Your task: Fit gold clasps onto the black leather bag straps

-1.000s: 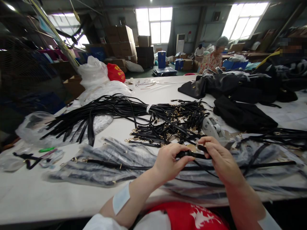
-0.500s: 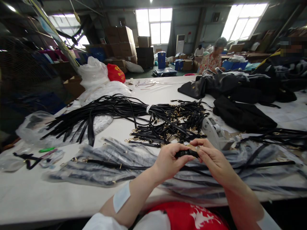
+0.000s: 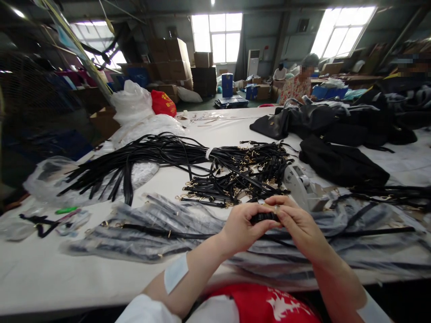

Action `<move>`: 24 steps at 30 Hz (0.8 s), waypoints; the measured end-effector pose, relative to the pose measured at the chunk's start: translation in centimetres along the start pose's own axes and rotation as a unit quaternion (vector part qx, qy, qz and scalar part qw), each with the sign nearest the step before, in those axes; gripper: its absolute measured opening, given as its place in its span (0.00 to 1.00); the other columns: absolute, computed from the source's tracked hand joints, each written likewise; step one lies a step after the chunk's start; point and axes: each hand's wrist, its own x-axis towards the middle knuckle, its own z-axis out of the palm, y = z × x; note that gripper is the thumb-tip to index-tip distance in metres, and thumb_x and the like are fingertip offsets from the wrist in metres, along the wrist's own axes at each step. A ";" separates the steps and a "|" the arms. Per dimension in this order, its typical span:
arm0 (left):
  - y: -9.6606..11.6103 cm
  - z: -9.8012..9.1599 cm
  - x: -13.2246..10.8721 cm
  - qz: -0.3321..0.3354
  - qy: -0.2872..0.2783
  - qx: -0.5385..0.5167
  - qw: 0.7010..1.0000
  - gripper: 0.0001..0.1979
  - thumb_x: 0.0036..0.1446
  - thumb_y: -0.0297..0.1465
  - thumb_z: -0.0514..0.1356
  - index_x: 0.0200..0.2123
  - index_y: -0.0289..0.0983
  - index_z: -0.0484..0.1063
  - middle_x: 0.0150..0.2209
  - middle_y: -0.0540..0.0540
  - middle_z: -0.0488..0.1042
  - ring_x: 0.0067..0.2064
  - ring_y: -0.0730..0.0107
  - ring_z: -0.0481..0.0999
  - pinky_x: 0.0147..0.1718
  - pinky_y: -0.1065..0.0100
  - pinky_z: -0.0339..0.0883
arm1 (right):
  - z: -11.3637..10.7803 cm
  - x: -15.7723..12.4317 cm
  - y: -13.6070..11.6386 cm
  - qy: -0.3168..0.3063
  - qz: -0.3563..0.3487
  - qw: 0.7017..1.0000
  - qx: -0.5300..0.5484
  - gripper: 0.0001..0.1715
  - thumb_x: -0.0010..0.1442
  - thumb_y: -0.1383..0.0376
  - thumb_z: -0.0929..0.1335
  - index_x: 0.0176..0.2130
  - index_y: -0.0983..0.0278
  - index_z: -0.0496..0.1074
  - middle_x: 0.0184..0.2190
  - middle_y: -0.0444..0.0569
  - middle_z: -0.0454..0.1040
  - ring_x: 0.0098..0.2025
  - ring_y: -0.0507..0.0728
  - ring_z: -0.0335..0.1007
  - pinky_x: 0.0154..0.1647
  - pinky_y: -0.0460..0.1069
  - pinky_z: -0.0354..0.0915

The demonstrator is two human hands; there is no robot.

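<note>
- L hand (image 3: 240,226) and R hand (image 3: 296,224) were raised just over the near table edge, fingertips meeting, forearms coming in from the bottom of frame.
- Grip: both were pinched shut on 1 short black strap (image 3: 264,218), thumbs on the near side and fingers curled over the top. The strap sat between the two hands, above the plastic sleeves (image 3: 161,224).
- Counts: 2 hands, 1 strap in hand, 1 long strap bundle (image 3: 151,157) tied w/ a white band, 1 loose pile of clasp straps (image 3: 245,172) w/ gold hardware. Straps per pile were too many to count.
- 1 grey dispenser-type device (image 3: 299,181) stood just beyond the R hand; exact type unclear.
- Black bags (image 3: 340,163) were heaped at the right; no. unclear as they overlap.
- White table (image 3: 50,269): far-right side cut off by frame.
- Strap ends were hidden under the fingers; couldn't tell if it had a buckle.
- Co-worker (image 3: 298,83) at far end, hands not visible.
</note>
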 end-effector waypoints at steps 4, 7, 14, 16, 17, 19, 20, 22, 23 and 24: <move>0.1 -0.2 0.2 -0.004 0.027 -0.023 0.999 0.10 0.49 0.32 0.71 0.36 0.37 0.81 0.33 0.46 0.83 0.32 0.69 0.79 0.34 0.72 0.71 | -0.5 -0.2 0.4 0.069 0.028 0.997 0.020 0.13 0.68 0.60 0.64 0.32 0.60 0.72 0.46 0.49 0.70 0.48 0.57 0.67 0.51 0.50 0.62; 0.1 0.3 0.1 0.004 0.015 -0.037 0.999 0.09 0.49 0.30 0.71 0.36 0.37 0.80 0.32 0.47 0.83 0.31 0.70 0.79 0.32 0.73 0.70 | 0.2 -0.3 0.3 0.076 0.014 0.997 0.021 0.13 0.67 0.60 0.65 0.31 0.61 0.71 0.42 0.49 0.69 0.46 0.57 0.67 0.48 0.50 0.63; -0.2 0.3 -0.2 0.001 -0.014 -0.005 1.000 0.12 0.61 0.34 0.61 0.45 0.39 0.79 0.41 0.44 0.82 0.40 0.65 0.80 0.42 0.68 0.71 | 1.1 -0.3 -0.8 0.081 -0.027 0.992 -0.089 0.05 0.65 0.62 0.65 0.39 0.60 0.70 0.44 0.52 0.71 0.49 0.61 0.68 0.52 0.55 0.63; 0.1 0.0 -0.1 -0.004 -0.032 0.012 0.999 0.14 0.66 0.34 0.54 0.47 0.38 0.78 0.42 0.44 0.81 0.42 0.66 0.79 0.43 0.67 0.70 | 1.1 -0.3 -1.2 0.079 -0.060 0.983 -0.155 0.09 0.62 0.63 0.68 0.44 0.59 0.69 0.44 0.51 0.74 0.49 0.62 0.69 0.58 0.60 0.58; 0.3 -0.1 -0.1 -0.009 -0.042 0.022 0.999 0.16 0.67 0.35 0.51 0.47 0.38 0.78 0.41 0.44 0.81 0.42 0.66 0.79 0.43 0.67 0.70 | 1.1 -0.3 -1.4 0.080 -0.079 0.976 -0.186 0.11 0.60 0.64 0.70 0.44 0.59 0.69 0.42 0.50 0.75 0.47 0.62 0.70 0.61 0.62 0.55; 0.7 -0.1 -0.2 -0.015 -0.056 0.041 0.997 0.19 0.69 0.35 0.48 0.46 0.38 0.78 0.38 0.44 0.81 0.41 0.66 0.78 0.42 0.67 0.69 | 1.4 -0.2 -1.7 0.089 -0.108 0.963 -0.230 0.10 0.58 0.65 0.71 0.41 0.58 0.69 0.38 0.48 0.77 0.42 0.61 0.72 0.63 0.64 0.50; 0.9 0.0 -0.3 -0.018 -0.055 0.045 0.997 0.19 0.69 0.35 0.47 0.45 0.39 0.78 0.38 0.44 0.80 0.41 0.66 0.78 0.43 0.67 0.69 | 1.5 -0.2 -1.8 0.093 -0.116 0.960 -0.239 0.09 0.58 0.66 0.72 0.40 0.57 0.69 0.36 0.47 0.78 0.39 0.60 0.73 0.63 0.64 0.50; 1.1 0.3 -0.6 -0.022 -0.044 0.036 0.998 0.19 0.69 0.35 0.47 0.44 0.39 0.79 0.38 0.44 0.80 0.42 0.65 0.77 0.44 0.66 0.68 | 1.7 -0.1 -2.0 0.090 -0.120 0.960 -0.235 0.08 0.58 0.66 0.72 0.38 0.57 0.69 0.35 0.46 0.78 0.37 0.59 0.73 0.62 0.64 0.52; 1.1 0.4 -0.8 -0.029 -0.031 0.023 0.999 0.19 0.69 0.36 0.48 0.44 0.38 0.79 0.38 0.43 0.80 0.42 0.65 0.77 0.44 0.66 0.69 | 1.7 -0.2 -2.0 0.083 -0.119 0.963 -0.229 0.07 0.58 0.66 0.71 0.37 0.58 0.69 0.34 0.46 0.78 0.36 0.59 0.73 0.62 0.63 0.53; 1.1 0.4 -0.9 -0.045 -0.015 0.002 0.999 0.19 0.69 0.37 0.48 0.43 0.38 0.79 0.36 0.44 0.79 0.39 0.66 0.77 0.41 0.67 0.69 | 1.7 -0.2 -2.1 0.076 -0.116 0.965 -0.221 0.06 0.58 0.66 0.71 0.36 0.58 0.69 0.33 0.45 0.77 0.36 0.58 0.73 0.61 0.63 0.54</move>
